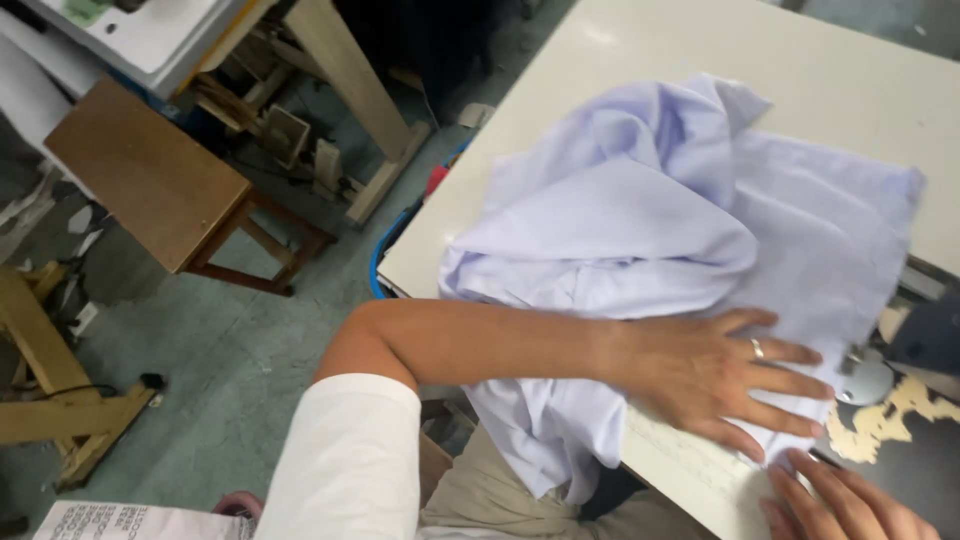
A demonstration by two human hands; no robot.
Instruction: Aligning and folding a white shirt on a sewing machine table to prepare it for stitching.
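Observation:
A crumpled pale lilac cloth (pixel 650 220) lies heaped on a cream work table (pixel 840 70), one part hanging over the near edge. My left hand (pixel 725 375) lies flat on the cloth's near right part, fingers spread, a ring on one finger. My right hand (pixel 840 500) is at the bottom right corner, fingertips resting on the cloth's edge close to the left fingers. Just right of them sits a sewing machine's metal presser area (pixel 865 382) on a worn dark plate (pixel 900 440).
A brown wooden stool (pixel 150 175) stands on the grey floor at left. Wooden frames (pixel 50 400) and a table leg (pixel 350 90) are around it. A blue-rimmed bin (pixel 385 255) sits beside the table's left edge. Printed paper (pixel 130 522) lies at bottom left.

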